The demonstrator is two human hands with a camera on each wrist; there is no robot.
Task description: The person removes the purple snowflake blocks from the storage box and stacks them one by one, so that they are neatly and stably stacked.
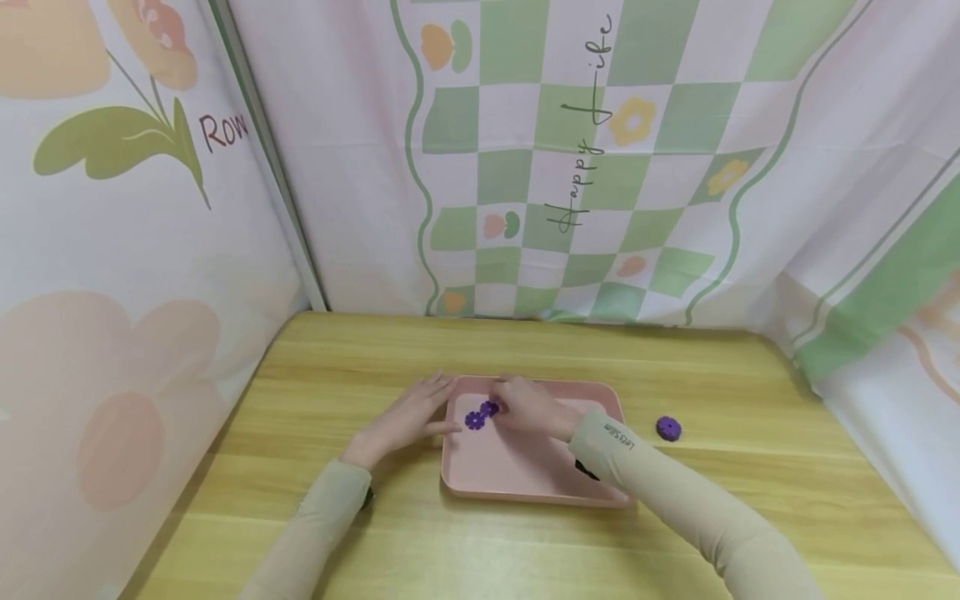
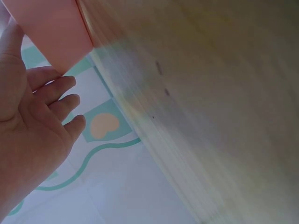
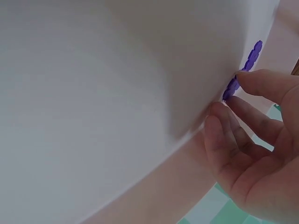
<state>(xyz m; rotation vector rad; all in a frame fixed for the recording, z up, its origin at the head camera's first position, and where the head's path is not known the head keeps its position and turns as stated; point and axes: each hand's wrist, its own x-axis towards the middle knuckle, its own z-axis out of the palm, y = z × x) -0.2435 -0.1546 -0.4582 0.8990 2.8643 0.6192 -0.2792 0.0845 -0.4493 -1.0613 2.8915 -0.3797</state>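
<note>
Inside the pink tray (image 1: 510, 467) two purple flower-shaped discs lie side by side near its far left corner. My right hand (image 1: 534, 410) reaches over the tray and pinches the nearer-to-hand purple disc (image 3: 230, 88) between thumb and index finger. The other purple disc (image 1: 475, 420) touches or nearly touches it on the left; whether the two interlock I cannot tell. My left hand (image 1: 408, 417) rests at the tray's left edge, fingers extended. In the left wrist view, that hand (image 2: 35, 107) has its fingertips against the tray's outer wall (image 2: 60, 37).
To the right of the tray, more purple flower-shaped discs (image 1: 668, 428), seemingly stacked, sit on the wooden table (image 1: 360, 533). A checkered, printed curtain (image 1: 502, 175) hangs behind the table's far edge. A flowered cloth wall (image 1: 142, 267) stands along the left side.
</note>
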